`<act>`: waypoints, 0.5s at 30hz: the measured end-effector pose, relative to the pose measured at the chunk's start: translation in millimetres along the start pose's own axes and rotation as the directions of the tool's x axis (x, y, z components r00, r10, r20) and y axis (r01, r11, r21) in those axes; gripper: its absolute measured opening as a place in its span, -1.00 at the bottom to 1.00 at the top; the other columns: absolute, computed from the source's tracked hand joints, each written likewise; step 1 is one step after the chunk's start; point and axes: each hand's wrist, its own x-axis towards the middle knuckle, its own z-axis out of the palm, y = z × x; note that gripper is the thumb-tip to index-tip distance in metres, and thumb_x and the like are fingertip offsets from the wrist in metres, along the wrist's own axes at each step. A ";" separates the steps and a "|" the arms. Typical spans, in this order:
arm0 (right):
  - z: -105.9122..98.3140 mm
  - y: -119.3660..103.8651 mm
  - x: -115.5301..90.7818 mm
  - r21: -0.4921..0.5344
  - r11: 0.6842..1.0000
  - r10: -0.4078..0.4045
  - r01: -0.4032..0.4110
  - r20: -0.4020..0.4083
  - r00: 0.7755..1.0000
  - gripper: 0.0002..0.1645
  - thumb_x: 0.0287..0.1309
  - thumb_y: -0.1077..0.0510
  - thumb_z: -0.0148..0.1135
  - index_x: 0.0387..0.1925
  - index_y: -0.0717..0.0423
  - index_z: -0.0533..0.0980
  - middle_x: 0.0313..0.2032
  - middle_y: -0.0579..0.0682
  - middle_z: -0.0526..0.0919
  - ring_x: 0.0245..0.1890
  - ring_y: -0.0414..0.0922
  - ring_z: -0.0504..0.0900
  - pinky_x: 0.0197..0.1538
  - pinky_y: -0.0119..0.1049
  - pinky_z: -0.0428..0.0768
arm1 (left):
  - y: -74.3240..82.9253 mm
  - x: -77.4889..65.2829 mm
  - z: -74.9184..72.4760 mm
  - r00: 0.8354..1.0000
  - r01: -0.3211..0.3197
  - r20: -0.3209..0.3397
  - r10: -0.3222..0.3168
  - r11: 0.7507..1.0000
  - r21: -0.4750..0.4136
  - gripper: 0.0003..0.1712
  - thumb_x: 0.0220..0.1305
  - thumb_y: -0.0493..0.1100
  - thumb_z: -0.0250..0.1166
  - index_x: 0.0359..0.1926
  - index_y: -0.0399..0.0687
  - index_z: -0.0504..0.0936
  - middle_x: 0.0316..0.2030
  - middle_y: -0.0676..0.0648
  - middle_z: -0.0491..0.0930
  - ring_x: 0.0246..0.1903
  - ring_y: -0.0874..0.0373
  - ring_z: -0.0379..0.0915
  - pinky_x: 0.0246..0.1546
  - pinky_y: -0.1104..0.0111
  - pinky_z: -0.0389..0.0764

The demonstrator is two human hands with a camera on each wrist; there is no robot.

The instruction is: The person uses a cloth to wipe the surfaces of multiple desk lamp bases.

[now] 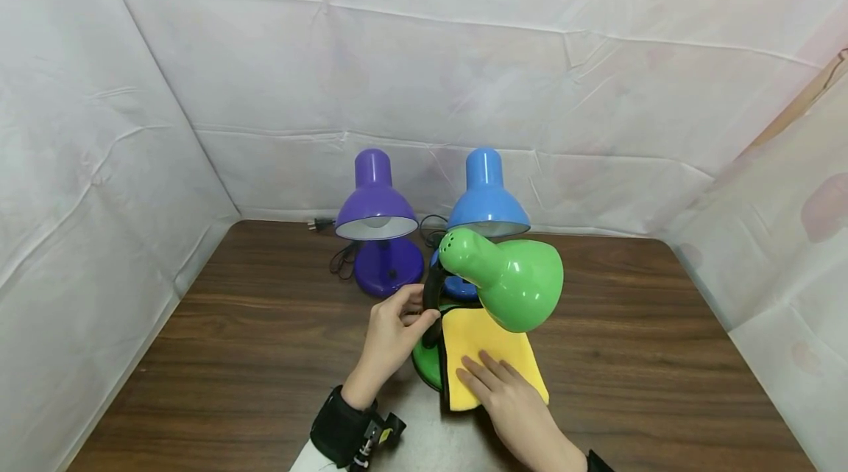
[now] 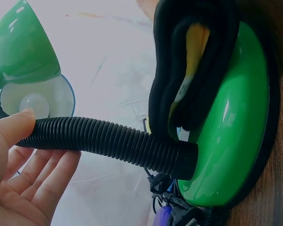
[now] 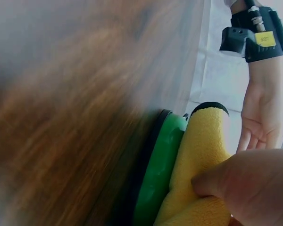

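A green desk lamp (image 1: 523, 284) stands on the table, with a black ribbed gooseneck (image 2: 99, 139) rising from its round green base (image 2: 226, 136). My left hand (image 1: 391, 332) holds the gooseneck between thumb and fingers. Over the base lies a folded yellow cloth (image 1: 464, 328) with black edging, hiding much of it in the head view. My right hand (image 1: 513, 406) rests on the cloth, its fingers stretched out across the top. From the right wrist view, that hand's thumb presses into the cloth's near side, pinching it; the other fingertips are hidden there.
Behind the green lamp stand a purple desk lamp (image 1: 376, 207) and a blue desk lamp (image 1: 489, 199), the blue one partly covered by it. A cord with a plug (image 1: 321, 224) lies by the purple lamp. White sheeting (image 1: 424, 67) hangs behind the wooden table (image 1: 265, 354).
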 end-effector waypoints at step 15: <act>-1.1 -5.9 -0.5 0.006 1.000 0.006 -0.006 0.013 1.000 -0.41 -0.18 0.37 0.36 0.00 -0.01 0.55 0.04 -0.06 0.57 0.07 -0.04 0.53 -0.07 -0.15 0.60 | 9.9 -1.1 -3.0 1.000 0.000 -0.002 0.000 1.000 0.009 -0.68 0.04 -0.36 0.35 -0.12 -0.21 0.57 -0.35 -0.16 0.62 -0.34 0.03 0.61 -0.39 0.49 0.63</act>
